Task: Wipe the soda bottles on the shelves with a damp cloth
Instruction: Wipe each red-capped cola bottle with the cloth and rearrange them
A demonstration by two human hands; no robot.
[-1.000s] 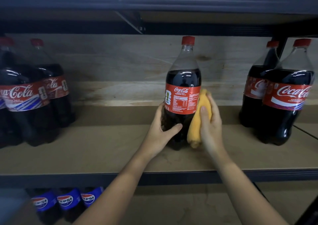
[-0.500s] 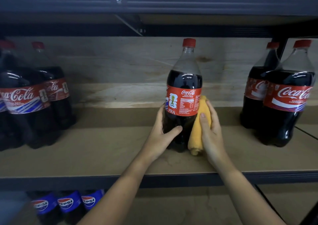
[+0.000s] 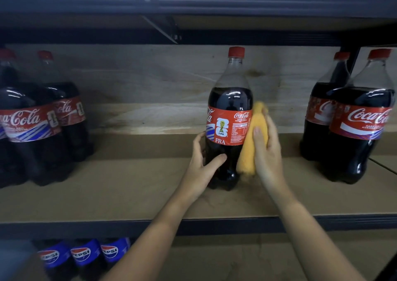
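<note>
A large Coca-Cola bottle point(image 3: 231, 100) with a red cap stands upright in the middle of the wooden shelf point(image 3: 107, 186). My left hand point(image 3: 204, 162) grips its dark lower body from the left, thumb across the front. My right hand point(image 3: 267, 152) holds a yellow cloth point(image 3: 252, 143) and presses it against the bottle's right side, from the label down to the lower body. The label's FIFA panel faces me.
Two Coca-Cola bottles point(image 3: 356, 121) stand at the right of the shelf and several more point(image 3: 36, 126) at the left. Pepsi bottles point(image 3: 83, 257) sit on the shelf below, lower left. A dark metal shelf point(image 3: 236, 3) hangs close above the caps.
The bottle has turned in my left hand, bringing the FIFA panel round to the front. The cloth stays pressed on the bottle's right side.
</note>
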